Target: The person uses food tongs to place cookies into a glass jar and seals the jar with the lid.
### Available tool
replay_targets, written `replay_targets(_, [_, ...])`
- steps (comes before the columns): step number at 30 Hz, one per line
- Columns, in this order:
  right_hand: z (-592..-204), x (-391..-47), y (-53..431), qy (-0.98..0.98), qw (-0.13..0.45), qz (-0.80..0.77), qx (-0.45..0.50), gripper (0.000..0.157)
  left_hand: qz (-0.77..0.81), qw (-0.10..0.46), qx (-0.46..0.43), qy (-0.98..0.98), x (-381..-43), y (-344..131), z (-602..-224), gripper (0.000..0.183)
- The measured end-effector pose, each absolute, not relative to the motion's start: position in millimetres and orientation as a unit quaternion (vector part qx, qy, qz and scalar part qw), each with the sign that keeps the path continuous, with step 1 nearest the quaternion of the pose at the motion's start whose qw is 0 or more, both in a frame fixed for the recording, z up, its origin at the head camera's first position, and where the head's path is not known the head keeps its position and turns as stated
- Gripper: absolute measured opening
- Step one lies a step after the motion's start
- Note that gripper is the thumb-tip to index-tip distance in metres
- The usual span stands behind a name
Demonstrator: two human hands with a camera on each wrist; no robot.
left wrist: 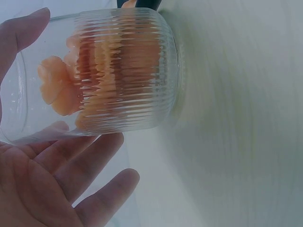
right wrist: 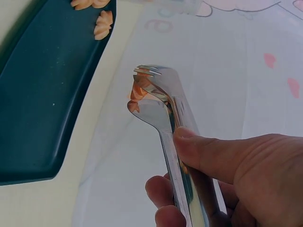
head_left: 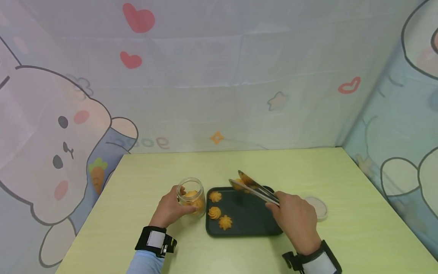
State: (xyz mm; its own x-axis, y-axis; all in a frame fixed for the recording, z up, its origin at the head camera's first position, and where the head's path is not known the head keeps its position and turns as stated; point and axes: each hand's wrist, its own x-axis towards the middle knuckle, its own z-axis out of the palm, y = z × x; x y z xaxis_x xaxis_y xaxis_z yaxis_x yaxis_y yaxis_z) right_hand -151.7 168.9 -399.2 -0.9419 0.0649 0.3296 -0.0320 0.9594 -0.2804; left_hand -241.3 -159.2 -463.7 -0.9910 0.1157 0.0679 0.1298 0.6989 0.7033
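My left hand [head_left: 170,208] grips a clear glass jar [head_left: 202,195] that stands upright left of the tray, fingers and thumb round its side. Piped orange-yellow cookies [left wrist: 59,90] fill much of the ribbed jar. With my right hand [head_left: 297,219] I hold metal tongs [right wrist: 165,146], their tips pointing left above the tray's back edge. Pinched between the tips is one cookie [right wrist: 137,92]. The dark rectangular tray [head_left: 251,220] carries three cookies along its left side, among them a swirled one [head_left: 214,213].
A round pale lid [head_left: 317,208] lies on the table right of the tray, partly hidden by my right hand. Behind the light yellow table [head_left: 164,167] hangs a printed cloth [head_left: 212,76] with hearts and cartoon figures.
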Motion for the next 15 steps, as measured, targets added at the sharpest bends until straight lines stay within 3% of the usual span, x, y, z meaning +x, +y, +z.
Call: replay_targets(15, [-376, -155, 153, -0.971, 0.188, 0.144, 0.015, 0.033, -0.379, 0.009, -0.066, -0.923, -241, -159, -463, 0.074])
